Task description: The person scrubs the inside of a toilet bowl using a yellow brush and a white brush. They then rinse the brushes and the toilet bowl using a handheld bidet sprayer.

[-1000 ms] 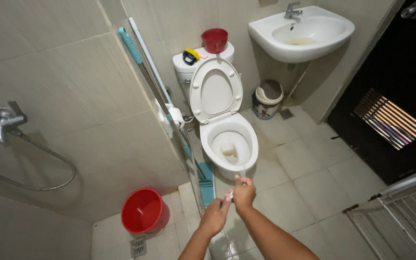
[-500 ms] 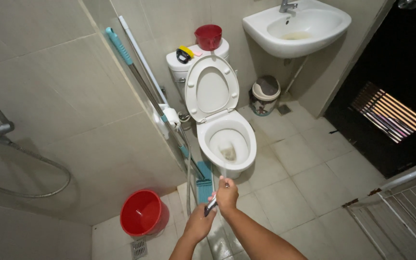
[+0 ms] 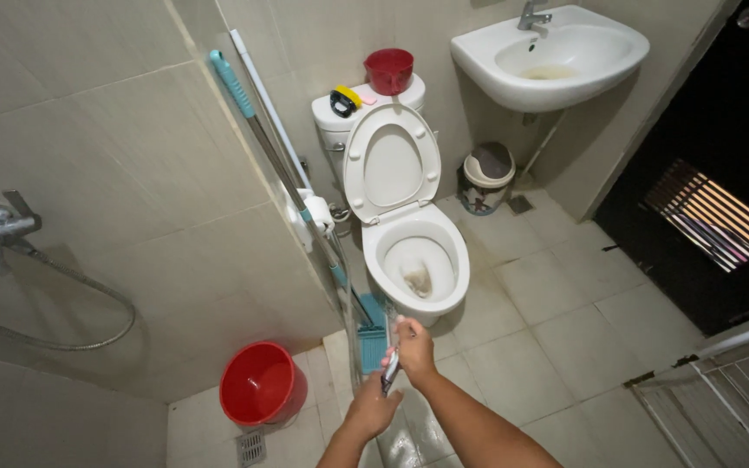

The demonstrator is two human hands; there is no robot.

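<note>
Upright, slim tool (image 3: 389, 371) between both hands.

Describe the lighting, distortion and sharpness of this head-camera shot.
Head view: soft, even light with faint shadows, darkest at the doorway; wide-angle bending curves the wall edges and mop handle; toilet sharp; right hand and left hand slightly soft at the bottom edge.

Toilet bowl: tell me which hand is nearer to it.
Right. The right hand sits just below the toilet bowl's front rim; the left hand is lower, farther back, nearer the red bucket.
</note>
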